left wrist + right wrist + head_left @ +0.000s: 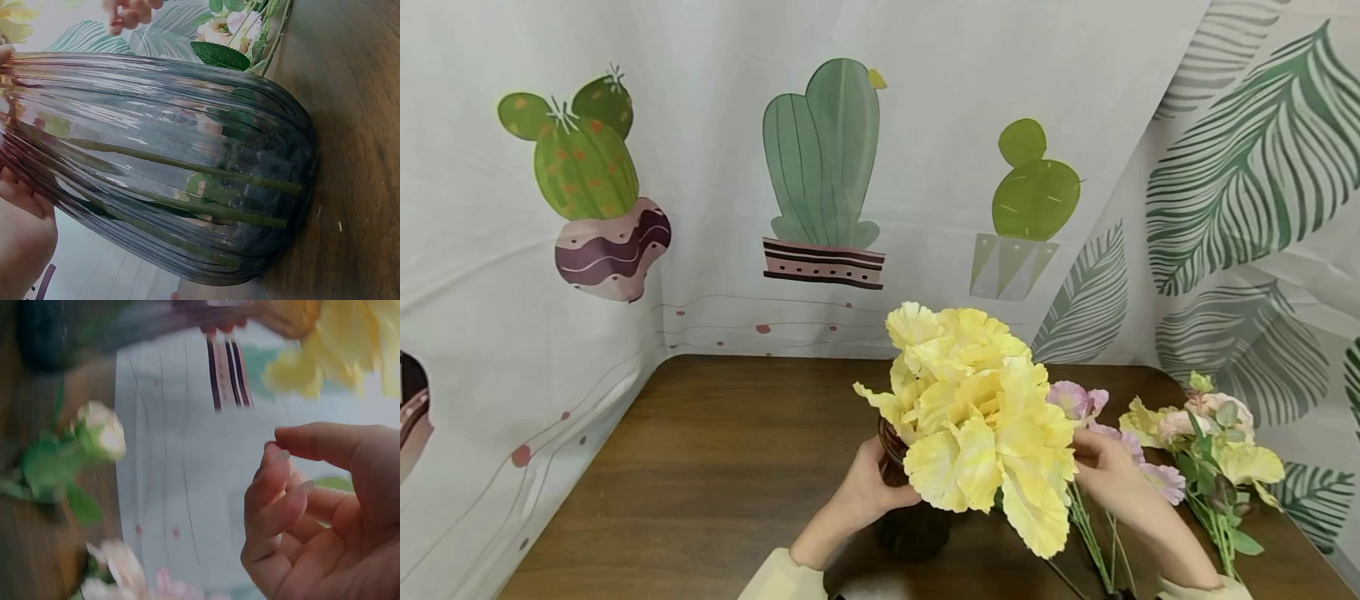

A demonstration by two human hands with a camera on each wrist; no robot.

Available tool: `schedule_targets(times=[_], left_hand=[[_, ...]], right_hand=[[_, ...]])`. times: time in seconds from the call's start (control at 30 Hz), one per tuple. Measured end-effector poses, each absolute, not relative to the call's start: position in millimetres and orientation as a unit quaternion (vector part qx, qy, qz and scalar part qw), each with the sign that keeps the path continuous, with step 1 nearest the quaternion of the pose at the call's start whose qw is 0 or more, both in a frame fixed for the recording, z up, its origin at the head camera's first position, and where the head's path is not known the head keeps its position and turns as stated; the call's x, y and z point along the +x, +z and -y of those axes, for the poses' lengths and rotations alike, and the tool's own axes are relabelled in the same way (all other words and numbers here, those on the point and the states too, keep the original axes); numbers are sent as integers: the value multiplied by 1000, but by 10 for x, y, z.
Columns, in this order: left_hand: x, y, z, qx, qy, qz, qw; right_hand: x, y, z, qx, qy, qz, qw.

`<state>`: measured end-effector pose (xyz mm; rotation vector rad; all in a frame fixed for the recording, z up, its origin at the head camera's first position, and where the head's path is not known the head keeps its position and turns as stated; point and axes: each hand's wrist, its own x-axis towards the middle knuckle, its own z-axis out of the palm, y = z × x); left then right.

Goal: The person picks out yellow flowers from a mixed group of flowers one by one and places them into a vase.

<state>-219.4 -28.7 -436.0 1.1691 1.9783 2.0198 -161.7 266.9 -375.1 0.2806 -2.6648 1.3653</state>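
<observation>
A ribbed glass vase [156,137], tinted amber at the neck and grey-blue lower down, stands on the wooden table [722,450]. Several green stems [187,165] show through its wall. Large yellow flowers [977,400] spread from its mouth and cover much of it in the head view. My left hand [865,492] grips the neck of the vase. To the right of the blooms is my right hand [1112,475], partly covered by petals in the head view. In the right wrist view its fingers [269,494] are loosely curled with nothing between them, apart from the yellow petals.
Purple flowers [1161,479] lie on the table right of the vase, beyond the right hand. Further right is a bunch of pink and yellow flowers [1213,433] with green leaves. A white cloth printed with cacti [715,208] hangs behind the table.
</observation>
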Motion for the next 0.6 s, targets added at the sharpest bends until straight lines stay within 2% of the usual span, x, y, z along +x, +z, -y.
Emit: schedule_targets(times=[0.17, 0.37, 0.6], left_hand=[[-2188, -4360, 292, 384, 664, -641, 38], [-2186, -4369, 284, 383, 663, -642, 41], [-2180, -4383, 287, 371, 656, -656, 44]], right_hand=[[-1618, -3750, -3011, 16, 404, 909, 102], [-1556, -3710, -3480, -118, 289, 937, 154], [-1535, -3758, -3960, -293, 284, 907, 106]])
